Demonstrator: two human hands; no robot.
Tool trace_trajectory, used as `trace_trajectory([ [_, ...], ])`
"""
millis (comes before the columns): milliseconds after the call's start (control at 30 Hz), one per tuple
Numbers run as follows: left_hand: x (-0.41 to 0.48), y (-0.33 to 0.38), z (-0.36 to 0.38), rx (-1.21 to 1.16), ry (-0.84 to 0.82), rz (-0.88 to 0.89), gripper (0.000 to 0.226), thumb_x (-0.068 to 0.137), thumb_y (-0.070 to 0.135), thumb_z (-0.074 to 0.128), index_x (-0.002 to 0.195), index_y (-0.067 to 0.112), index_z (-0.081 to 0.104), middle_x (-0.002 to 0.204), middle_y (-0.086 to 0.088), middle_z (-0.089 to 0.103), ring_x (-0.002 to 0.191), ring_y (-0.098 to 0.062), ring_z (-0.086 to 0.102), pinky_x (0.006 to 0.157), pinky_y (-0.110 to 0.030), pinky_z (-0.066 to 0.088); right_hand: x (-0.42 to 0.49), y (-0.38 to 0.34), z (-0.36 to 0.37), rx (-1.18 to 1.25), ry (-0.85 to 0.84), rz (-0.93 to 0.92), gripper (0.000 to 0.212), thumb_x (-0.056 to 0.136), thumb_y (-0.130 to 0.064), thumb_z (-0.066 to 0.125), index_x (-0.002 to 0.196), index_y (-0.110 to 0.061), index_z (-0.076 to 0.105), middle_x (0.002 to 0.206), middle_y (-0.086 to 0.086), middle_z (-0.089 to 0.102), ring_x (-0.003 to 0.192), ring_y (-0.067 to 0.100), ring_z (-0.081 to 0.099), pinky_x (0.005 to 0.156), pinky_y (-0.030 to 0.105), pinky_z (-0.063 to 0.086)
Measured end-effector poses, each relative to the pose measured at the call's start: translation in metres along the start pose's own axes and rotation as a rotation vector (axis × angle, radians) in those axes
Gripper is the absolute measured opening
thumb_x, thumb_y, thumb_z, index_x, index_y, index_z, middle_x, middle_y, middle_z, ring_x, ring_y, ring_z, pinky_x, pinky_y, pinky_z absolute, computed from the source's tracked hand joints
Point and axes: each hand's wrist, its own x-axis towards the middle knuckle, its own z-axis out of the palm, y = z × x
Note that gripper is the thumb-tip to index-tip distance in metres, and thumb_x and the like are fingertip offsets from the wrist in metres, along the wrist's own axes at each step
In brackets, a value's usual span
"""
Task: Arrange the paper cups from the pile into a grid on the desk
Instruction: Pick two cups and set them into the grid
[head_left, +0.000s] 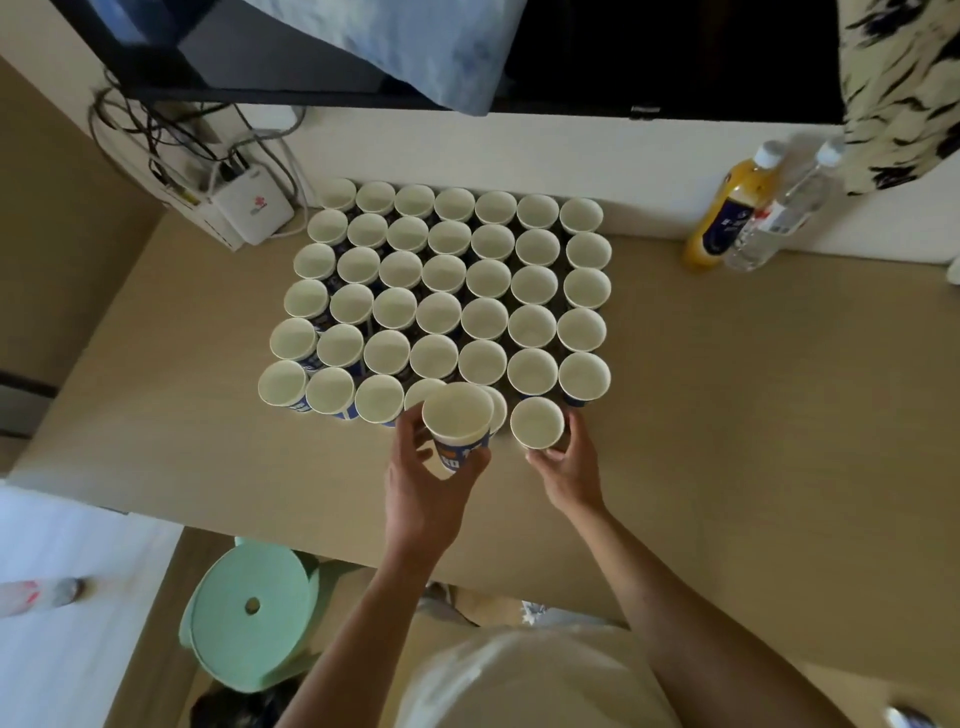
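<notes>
Cups (443, 273) in 7 columns, left hand (421, 488) holding 1, right hand (569, 467) gripping 1

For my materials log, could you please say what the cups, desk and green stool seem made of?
Cups: likely paper, matt cream insides, rolled rims, blue printed walls. Desk: seemingly beige laminate, faint grain, matt. Stool: probably moulded plastic, smooth mint green.

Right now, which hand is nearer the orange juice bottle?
Right. The right hand, gripping a cup, is left of the orange juice bottle and nearer you; the left hand holds a raised cup farther left.
</notes>
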Motion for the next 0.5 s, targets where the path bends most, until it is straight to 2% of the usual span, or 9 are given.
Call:
trace_trajectory([
  [100, 0.003, -0.001, -0.001, 0.000, -0.005, 0.002, 0.064, 0.070, 0.022, 0.089, 0.124, 0.029, 0.055, 0.112, 0.014, 0.068, 0.103, -0.016, 0.067, 0.088, -0.045, 0.056, 0.003, -0.004, 0.003, 0.008, -0.001, -0.009, 0.060, 0.078, 0.008, 0.074, 0.125, -0.021, 0.051, 0.121, 0.003, 0.059, 0.104, 0.000, 0.063, 0.083, 0.014, 0.054],
  [200, 0.002, 0.000, 0.000, -0.006, -0.010, 0.015, 0.063, 0.070, 0.019, 0.089, 0.123, 0.028, 0.055, 0.112, 0.015, 0.067, 0.103, -0.015, 0.066, 0.089, -0.044, 0.056, 0.003, -0.004, 0.002, -0.003, -0.011, -0.010, 0.062, 0.077, 0.009, 0.074, 0.125, -0.023, 0.050, 0.122, 0.000, 0.056, 0.107, -0.006, 0.059, 0.084, 0.014, 0.054],
  [267, 0.001, 0.002, 0.002, -0.011, -0.020, 0.014, 0.063, 0.070, 0.019, 0.088, 0.122, 0.029, 0.055, 0.111, 0.018, 0.067, 0.103, -0.013, 0.065, 0.089, -0.043, 0.056, 0.003, -0.001, -0.001, -0.048, -0.015, 0.018, 0.066, 0.077, 0.008, 0.072, 0.133, -0.017, 0.047, 0.128, -0.001, 0.054, 0.111, -0.002, 0.057, 0.087, 0.021, 0.055],
  [333, 0.000, 0.005, 0.006, -0.011, -0.033, 0.021, 0.062, 0.070, 0.019, 0.088, 0.121, 0.031, 0.055, 0.109, 0.025, 0.065, 0.102, -0.010, 0.065, 0.089, -0.040, 0.056, -0.002, 0.003, -0.007, -0.116, 0.023, 0.051, 0.070, 0.076, 0.006, 0.069, 0.138, -0.014, 0.046, 0.131, 0.001, 0.054, 0.115, 0.011, 0.055, 0.086, 0.031, 0.056],
  [400, -0.001, 0.009, 0.011, -0.014, -0.055, 0.034, 0.062, 0.070, 0.018, 0.088, 0.121, 0.030, 0.054, 0.108, 0.026, 0.065, 0.102, -0.007, 0.063, 0.090, -0.037, 0.055, -0.012, 0.000, -0.020, -0.148, 0.120, 0.040, 0.065, 0.076, 0.004, 0.069, 0.136, -0.012, 0.048, 0.123, 0.005, 0.055, 0.110, 0.020, 0.057, 0.084, 0.036, 0.054],
  [500, -0.004, 0.016, 0.023, -0.021, -0.098, 0.072, 0.063, 0.070, 0.016, 0.088, 0.121, 0.025, 0.054, 0.109, 0.017, 0.068, 0.104, -0.005, 0.063, 0.091, -0.036, 0.054, -0.025, -0.025, -0.046, -0.061, 0.261, -0.031, 0.055, 0.072, -0.009, 0.066, 0.125, -0.018, 0.055, 0.109, 0.003, 0.058, 0.098, 0.015, 0.056, 0.084, 0.037, 0.049],
])
